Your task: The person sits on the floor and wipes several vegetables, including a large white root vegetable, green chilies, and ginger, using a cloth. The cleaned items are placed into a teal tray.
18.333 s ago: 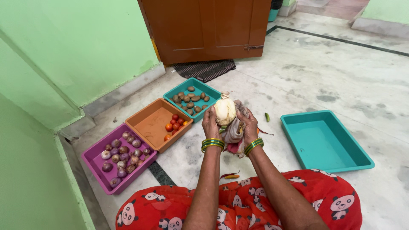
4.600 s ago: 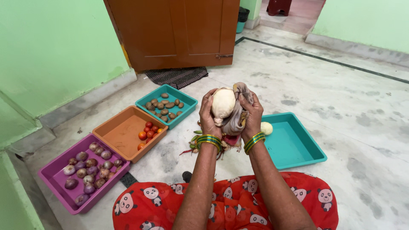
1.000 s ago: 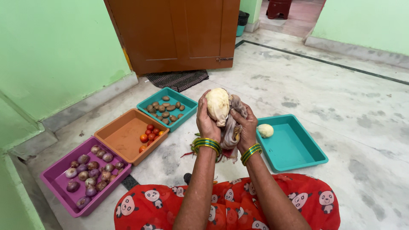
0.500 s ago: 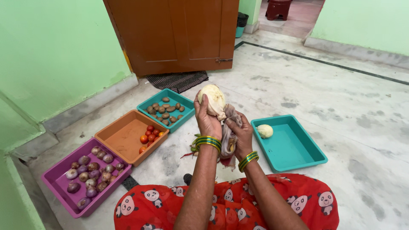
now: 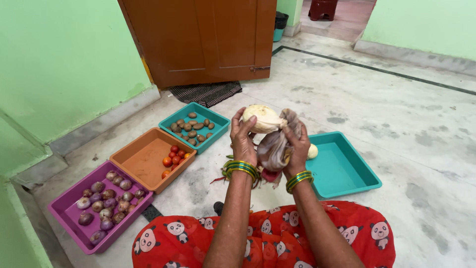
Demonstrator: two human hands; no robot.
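Cradling the pale round vegetable [image 5: 263, 119] aloft, left hand [image 5: 243, 141] clasps it; right hand [image 5: 296, 144] grips a bunched cloth [image 5: 275, 146] against it. Slack fingers could drop it onto the floor [image 5: 396, 109].

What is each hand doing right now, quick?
Left hand: closed on the pale round vegetable.
Right hand: closed on the bunched cloth.

Pale green walls [image 5: 64, 64] stand left of the grip and far to its right, with a grey skirting along their foot. Beyond the grip a brown wooden door [image 5: 208, 39] stands over a dark striped mat [image 5: 206, 93]. The floor [image 5: 396, 114] is mottled grey stone, evenly lit.
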